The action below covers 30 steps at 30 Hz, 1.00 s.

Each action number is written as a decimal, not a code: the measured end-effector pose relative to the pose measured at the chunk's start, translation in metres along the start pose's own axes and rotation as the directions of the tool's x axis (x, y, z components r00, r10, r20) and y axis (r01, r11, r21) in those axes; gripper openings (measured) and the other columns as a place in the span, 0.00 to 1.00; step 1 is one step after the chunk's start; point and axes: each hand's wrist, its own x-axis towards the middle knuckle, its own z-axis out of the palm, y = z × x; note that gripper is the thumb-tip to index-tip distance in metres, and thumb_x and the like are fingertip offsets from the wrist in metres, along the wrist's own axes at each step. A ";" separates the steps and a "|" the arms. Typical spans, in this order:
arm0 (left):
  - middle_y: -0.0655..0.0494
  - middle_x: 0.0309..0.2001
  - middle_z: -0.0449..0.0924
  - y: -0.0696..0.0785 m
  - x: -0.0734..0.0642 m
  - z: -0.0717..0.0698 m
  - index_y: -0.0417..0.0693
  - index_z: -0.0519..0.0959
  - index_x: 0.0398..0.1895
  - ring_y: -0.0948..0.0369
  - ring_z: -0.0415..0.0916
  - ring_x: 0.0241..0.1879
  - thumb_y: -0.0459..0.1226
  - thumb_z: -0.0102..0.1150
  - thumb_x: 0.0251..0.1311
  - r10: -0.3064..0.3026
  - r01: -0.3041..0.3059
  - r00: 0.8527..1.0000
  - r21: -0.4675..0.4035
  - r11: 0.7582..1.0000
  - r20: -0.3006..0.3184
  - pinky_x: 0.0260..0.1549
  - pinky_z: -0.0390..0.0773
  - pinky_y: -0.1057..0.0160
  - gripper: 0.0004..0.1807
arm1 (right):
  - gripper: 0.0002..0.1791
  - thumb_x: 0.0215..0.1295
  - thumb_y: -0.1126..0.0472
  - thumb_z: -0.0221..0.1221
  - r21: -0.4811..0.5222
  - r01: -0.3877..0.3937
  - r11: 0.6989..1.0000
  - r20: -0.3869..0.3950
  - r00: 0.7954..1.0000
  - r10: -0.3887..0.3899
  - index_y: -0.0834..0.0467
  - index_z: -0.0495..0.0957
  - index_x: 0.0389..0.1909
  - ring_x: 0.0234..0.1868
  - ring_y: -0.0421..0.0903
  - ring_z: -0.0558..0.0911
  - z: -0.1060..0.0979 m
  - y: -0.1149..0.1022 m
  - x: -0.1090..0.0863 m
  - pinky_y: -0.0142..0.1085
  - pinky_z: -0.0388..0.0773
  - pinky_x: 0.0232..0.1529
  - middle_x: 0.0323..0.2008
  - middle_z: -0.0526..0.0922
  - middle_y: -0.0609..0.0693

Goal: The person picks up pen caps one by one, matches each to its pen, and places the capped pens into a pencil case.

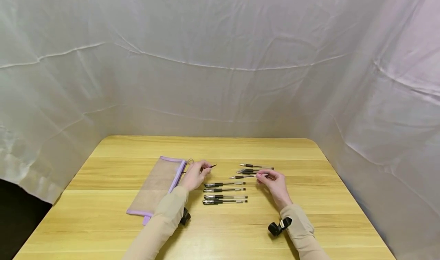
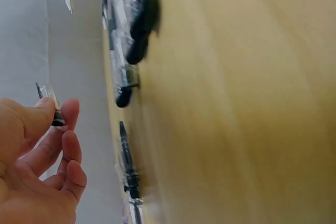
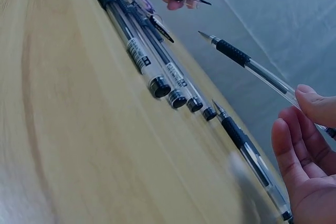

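Observation:
My left hand (image 1: 194, 176) pinches a clear pen cap (image 2: 48, 96) with a dark clip between thumb and index finger, raised above the table by the pouch's right edge. My right hand (image 1: 275, 184) grips an uncapped gel pen (image 3: 252, 66) near its rear end, its bare metal tip aimed left toward the cap. Tip and cap are apart. Several capped black gel pens (image 1: 225, 190) lie in a row between the hands. Beyond the right hand are more pens, including an uncapped pen (image 1: 253, 165). In the right wrist view, one uncapped pen (image 3: 247, 148) lies below the held pen.
A mesh pouch (image 1: 152, 185) with purple trim lies at the left, partly under my left forearm. In the left wrist view a dark pointed pen-like thing (image 2: 128, 163) lies on the wooden table (image 1: 240, 229). Grey cloth (image 1: 220, 92) hangs behind and at both sides.

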 end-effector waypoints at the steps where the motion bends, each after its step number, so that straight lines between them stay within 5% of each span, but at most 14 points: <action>1: 0.50 0.35 0.86 0.002 0.000 0.000 0.41 0.82 0.45 0.61 0.78 0.34 0.33 0.58 0.69 -0.001 0.001 1.000 -0.009 1.000 -0.007 0.36 0.76 0.65 0.07 | 0.18 0.60 0.70 0.67 0.006 -0.001 1.000 -0.003 1.000 0.001 0.76 0.78 0.49 0.32 0.40 0.84 0.001 0.000 0.000 0.34 0.87 0.41 0.34 0.85 0.42; 9: 0.53 0.36 0.84 0.013 0.002 -0.003 0.44 0.84 0.46 0.64 0.71 0.32 0.34 0.58 0.70 -0.007 0.006 1.000 -0.050 0.999 -0.016 0.32 0.69 0.68 0.08 | 0.06 0.59 0.68 0.69 0.040 0.016 0.999 -0.003 1.000 -0.016 0.59 0.86 0.37 0.31 0.41 0.84 0.002 -0.006 -0.001 0.38 0.87 0.41 0.30 0.86 0.44; 18: 0.54 0.36 0.84 0.017 0.003 -0.003 0.45 0.85 0.45 0.63 0.71 0.33 0.33 0.58 0.70 0.013 -0.014 1.000 -0.039 0.999 -0.004 0.32 0.68 0.68 0.08 | 0.16 0.61 0.69 0.67 -0.040 0.085 0.996 -0.002 0.996 -0.085 0.74 0.80 0.46 0.30 0.39 0.84 0.001 -0.008 0.000 0.35 0.86 0.41 0.29 0.86 0.42; 30: 0.55 0.37 0.83 0.023 0.005 -0.004 0.47 0.85 0.48 0.60 0.72 0.34 0.35 0.57 0.71 0.019 -0.019 1.000 -0.037 0.999 0.002 0.34 0.68 0.66 0.09 | 0.15 0.62 0.68 0.67 0.008 0.068 0.998 -0.009 0.998 -0.068 0.73 0.81 0.46 0.31 0.38 0.84 0.003 -0.008 0.001 0.34 0.86 0.40 0.31 0.87 0.42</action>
